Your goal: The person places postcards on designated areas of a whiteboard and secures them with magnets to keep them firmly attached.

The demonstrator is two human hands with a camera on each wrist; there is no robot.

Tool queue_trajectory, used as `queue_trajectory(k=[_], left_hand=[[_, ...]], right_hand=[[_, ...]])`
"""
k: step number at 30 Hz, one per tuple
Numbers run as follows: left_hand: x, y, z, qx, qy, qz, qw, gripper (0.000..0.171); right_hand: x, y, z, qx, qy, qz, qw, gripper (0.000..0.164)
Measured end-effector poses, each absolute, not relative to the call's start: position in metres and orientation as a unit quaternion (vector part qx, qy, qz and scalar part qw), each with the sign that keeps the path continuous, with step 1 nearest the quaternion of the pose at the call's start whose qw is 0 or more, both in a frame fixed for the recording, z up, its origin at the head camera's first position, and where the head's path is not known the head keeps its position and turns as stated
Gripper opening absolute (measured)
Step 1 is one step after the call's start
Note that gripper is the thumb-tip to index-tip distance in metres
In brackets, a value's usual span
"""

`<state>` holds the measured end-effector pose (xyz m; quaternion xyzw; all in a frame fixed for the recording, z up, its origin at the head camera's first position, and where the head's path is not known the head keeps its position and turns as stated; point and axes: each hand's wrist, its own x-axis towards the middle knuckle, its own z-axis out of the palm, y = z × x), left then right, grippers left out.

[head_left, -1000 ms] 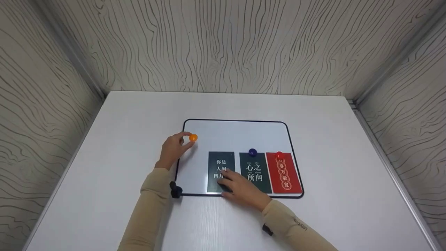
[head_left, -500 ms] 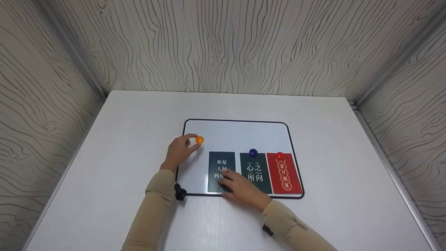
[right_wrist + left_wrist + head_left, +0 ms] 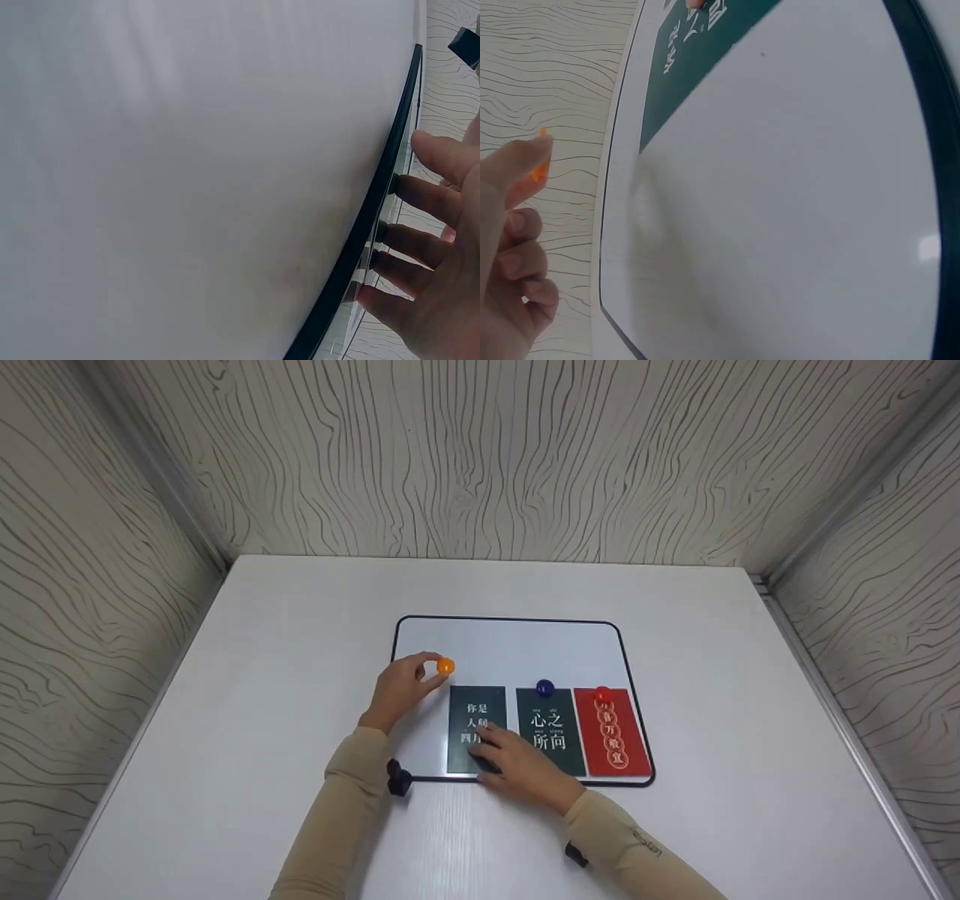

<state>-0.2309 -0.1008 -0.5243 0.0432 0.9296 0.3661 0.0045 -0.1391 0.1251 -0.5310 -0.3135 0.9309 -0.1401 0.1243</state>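
In the head view my left hand (image 3: 401, 690) pinches a round orange magnet (image 3: 445, 666) between thumb and forefinger. It is raised over the whiteboard (image 3: 517, 652), near the top left corner of a dark green card (image 3: 461, 697) with white characters. My right hand (image 3: 529, 769) rests on that card's lower right part with the fingers spread, hiding some of its writing. The left wrist view shows a sliver of the orange magnet (image 3: 538, 172) at the fingertips. In the right wrist view the fingertips (image 3: 375, 298) touch the board's surface just past its dark rim.
To the right lie a second green card (image 3: 547, 724) with a purple round magnet (image 3: 545, 688) at its top, and a red card (image 3: 611, 746) with a red magnet (image 3: 603, 694). The black-rimmed board lies flat on a white table (image 3: 750, 697) inside patterned walls (image 3: 480, 457).
My left hand has carried the orange magnet right and slightly nearer, from the board's left edge toward the top of the left card. The right hand has stayed put.
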Motion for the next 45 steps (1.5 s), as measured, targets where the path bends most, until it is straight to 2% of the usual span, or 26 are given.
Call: queue_trajectory(k=[35, 45], left_hand=[[-0.231, -0.074, -0.533, 0.078, 0.928, 0.356, 0.078, 0.031], [-0.233, -0.07, -0.539, 0.096, 0.933, 0.339, 0.077, 0.031]], right_hand=[[-0.139, 0.126, -0.533, -0.326, 0.928, -0.14, 0.111, 0.046], [-0.139, 0.125, -0.532, -0.321, 0.929, -0.142, 0.118, 0.047]])
